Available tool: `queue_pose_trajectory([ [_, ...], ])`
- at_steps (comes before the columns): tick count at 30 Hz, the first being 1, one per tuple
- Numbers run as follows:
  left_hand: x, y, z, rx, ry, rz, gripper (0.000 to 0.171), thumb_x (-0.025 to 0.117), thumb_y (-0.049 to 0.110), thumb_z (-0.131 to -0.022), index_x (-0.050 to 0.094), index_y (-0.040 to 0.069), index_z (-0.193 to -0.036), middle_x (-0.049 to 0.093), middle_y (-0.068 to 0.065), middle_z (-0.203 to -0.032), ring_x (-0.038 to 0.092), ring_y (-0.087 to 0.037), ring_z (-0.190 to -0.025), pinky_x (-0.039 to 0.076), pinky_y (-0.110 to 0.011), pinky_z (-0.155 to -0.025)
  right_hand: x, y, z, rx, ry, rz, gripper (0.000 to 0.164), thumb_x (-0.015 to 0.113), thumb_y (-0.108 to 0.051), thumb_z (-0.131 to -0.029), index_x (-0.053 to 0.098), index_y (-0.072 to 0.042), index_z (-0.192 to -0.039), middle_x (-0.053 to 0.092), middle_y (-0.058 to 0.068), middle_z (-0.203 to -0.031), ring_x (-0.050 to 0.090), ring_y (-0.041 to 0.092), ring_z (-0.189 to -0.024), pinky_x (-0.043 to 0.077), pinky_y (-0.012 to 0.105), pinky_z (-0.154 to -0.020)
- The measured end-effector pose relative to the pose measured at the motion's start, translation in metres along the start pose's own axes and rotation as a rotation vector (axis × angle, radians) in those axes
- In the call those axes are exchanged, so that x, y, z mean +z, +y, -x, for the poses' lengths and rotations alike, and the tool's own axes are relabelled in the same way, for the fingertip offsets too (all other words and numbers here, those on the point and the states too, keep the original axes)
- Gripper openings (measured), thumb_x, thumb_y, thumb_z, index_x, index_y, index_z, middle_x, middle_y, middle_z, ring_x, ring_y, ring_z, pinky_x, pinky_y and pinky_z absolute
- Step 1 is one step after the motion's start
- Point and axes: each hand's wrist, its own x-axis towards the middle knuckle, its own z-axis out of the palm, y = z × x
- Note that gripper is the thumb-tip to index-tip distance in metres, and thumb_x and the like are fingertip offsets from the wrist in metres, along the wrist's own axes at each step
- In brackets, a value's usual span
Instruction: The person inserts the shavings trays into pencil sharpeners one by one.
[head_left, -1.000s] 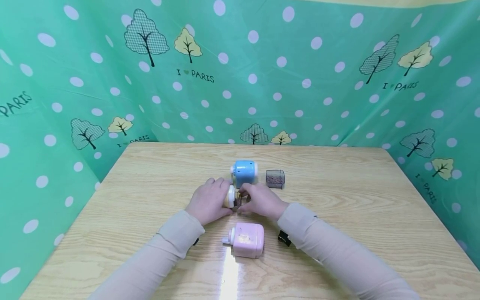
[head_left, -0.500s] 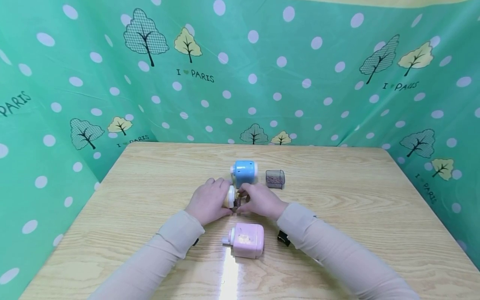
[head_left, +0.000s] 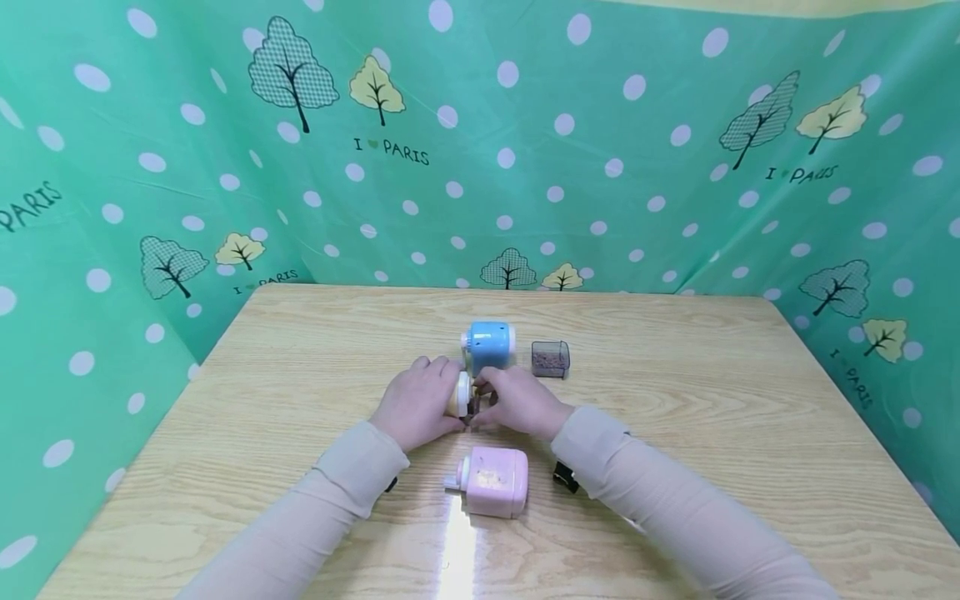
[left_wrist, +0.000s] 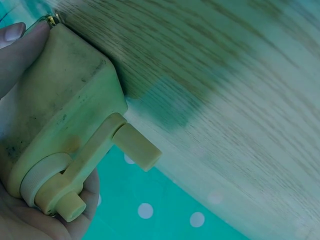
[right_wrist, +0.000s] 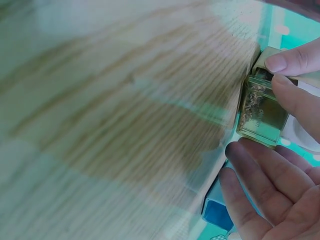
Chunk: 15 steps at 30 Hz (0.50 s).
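My left hand (head_left: 420,402) grips a yellow hand-crank pencil sharpener (left_wrist: 65,100), which lies on its side on the table. The crank points away to the left, and the white front ring (head_left: 463,393) faces right. My right hand (head_left: 525,402) holds a clear shavings drawer (right_wrist: 262,112) between its thumb and fingertips, right at the sharpener's front. Pencil shavings show through the drawer's wall. In the right wrist view a second thumb overlaps the sharpener's body beside the drawer. The drawer's inner end is hidden.
Behind the hands stands a blue sharpener (head_left: 491,343). Right of it a separate clear drawer (head_left: 551,359) with shavings lies on the wooden table (head_left: 675,367). A pink sharpener (head_left: 496,482) lies nearer, between the sleeves. Green curtain surrounds the table's back and sides.
My right hand has shifted slightly left, bringing the drawer a little closer to the yellow sharpener's front. The left hand and the other sharpeners stay where they were.
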Motion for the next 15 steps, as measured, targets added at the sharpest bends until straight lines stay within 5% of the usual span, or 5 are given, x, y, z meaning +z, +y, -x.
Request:
queue_pose_trajectory([
  [15,0.0001,0.0004,-0.001,-0.007,-0.017,-0.01,0.07,0.086,0.045,-0.066,0.061,0.002,-0.116,0.065,-0.009,-0.101,0.054,-0.022,-0.08,0.053,-0.035,-0.066,0.0008,0.0009,-0.0017,-0.028,0.007,-0.011,0.057,0.085,-0.03,-0.073,0.067,0.001,-0.117,0.075,0.014,-0.111,0.071,0.021,-0.092,0.058,0.033,-0.08],
])
